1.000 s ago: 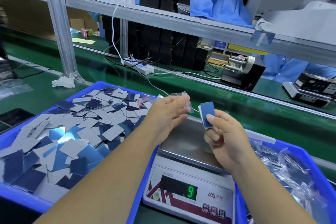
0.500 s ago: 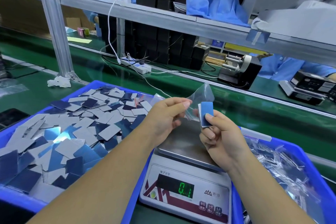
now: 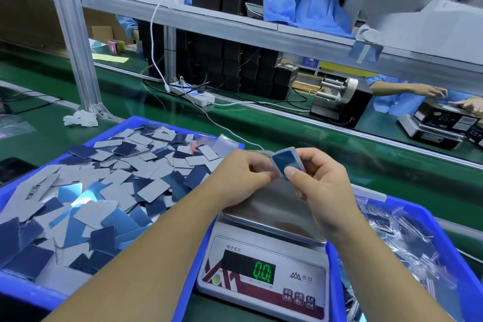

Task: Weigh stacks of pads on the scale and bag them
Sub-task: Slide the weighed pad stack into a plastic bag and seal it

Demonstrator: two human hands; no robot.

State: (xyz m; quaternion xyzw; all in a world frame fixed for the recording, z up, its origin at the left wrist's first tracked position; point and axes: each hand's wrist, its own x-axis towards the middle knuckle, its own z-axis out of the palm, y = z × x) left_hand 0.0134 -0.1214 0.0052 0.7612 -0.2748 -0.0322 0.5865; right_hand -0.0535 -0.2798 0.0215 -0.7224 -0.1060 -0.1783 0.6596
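My right hand point(image 3: 317, 184) pinches a small stack of blue pads point(image 3: 286, 162) above the scale's steel pan point(image 3: 277, 212). The stack sits partly inside a clear plastic bag point(image 3: 264, 162), which my left hand point(image 3: 241, 176) pinches by its edge just left of the stack. The pan holds nothing and the scale's display point(image 3: 264, 270) reads 0.0. A blue bin point(image 3: 31, 293) on the left is full of loose grey and blue pads point(image 3: 109, 185).
A second blue bin point(image 3: 467, 280) on the right holds several filled clear bags. Beyond the scale runs a green conveyor point(image 3: 300, 133) with a power strip point(image 3: 194, 95), cables and a tape dispenser point(image 3: 339, 102). A person's hands work at another scale point(image 3: 441, 123) at far right.
The clear bag, first bunched in my left hand, was opened up and now covers part of the pad stack. The scale's reading went from 9 to 0.1 to 0.0.
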